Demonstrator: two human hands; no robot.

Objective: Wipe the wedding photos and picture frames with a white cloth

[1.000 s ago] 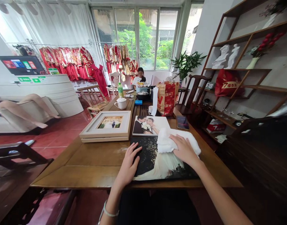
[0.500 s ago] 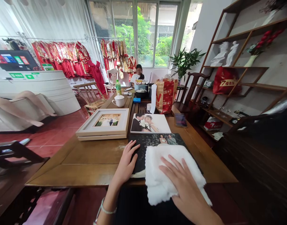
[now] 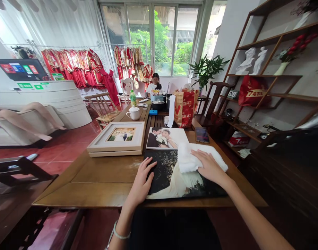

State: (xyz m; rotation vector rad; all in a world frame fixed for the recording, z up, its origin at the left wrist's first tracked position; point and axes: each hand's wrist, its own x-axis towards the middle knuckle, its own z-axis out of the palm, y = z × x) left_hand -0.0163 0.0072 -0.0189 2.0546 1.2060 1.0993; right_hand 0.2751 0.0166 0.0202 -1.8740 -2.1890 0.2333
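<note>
I'm holding a fluffy white cloth (image 3: pixel 186 159) in my right hand (image 3: pixel 210 168), my spread left hand (image 3: pixel 142 180) likely steadying the dark rectangular photo panel (image 3: pixel 162 178).

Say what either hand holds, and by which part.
The right hand lies over the middle of the white cloth, grip unclear. The left hand holds nothing, resting on the dark photo.

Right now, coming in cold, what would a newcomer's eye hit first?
Probably the white cloth under the right hand, bright against the dark picture at the table's near edge, where the left hand also rests. Next, likely the red-and-tan bag standing farther up the table. Behind, red clothes hang in a row before the white curtain, left of the window.
</note>
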